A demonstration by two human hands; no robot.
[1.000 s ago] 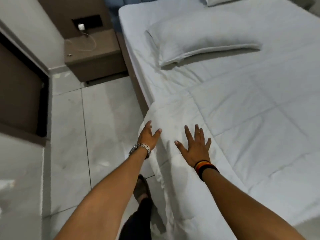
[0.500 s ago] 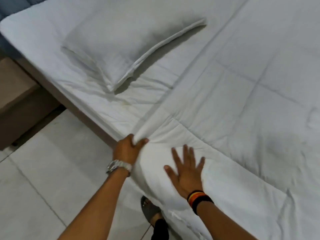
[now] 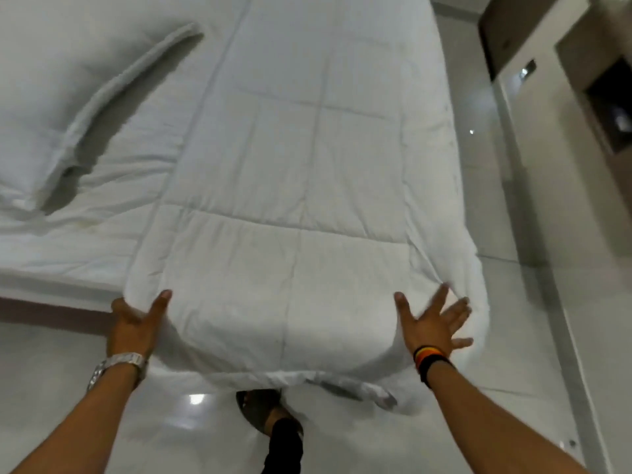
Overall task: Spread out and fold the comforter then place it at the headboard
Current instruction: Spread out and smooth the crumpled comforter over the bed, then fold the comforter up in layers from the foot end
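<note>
The comforter (image 3: 301, 186) edge is pinched by the left hand (image 3: 135, 326) at 8 o'clock; the right hand (image 3: 432, 325), fingers splayed wide, is laid flat at 4 o'clock.

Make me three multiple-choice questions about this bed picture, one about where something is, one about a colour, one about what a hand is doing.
1. Where is the pillow relative to the comforter?
A. On top of it
B. Left of it in the picture, on the sheet
C. On the floor

2. What colour is the comforter?
A. White
B. Blue
C. Brown

3. What is the left hand doing?
A. Hanging clear of the bed
B. Resting on the pillow
C. Gripping the comforter's near left corner

Answers: 1 B, the pillow lies on the bare sheet beside the comforter's edge. 2 A, its quilted fabric is white. 3 C, thumb on top, fingers tucked under the edge; the right hand is spread open.
</note>
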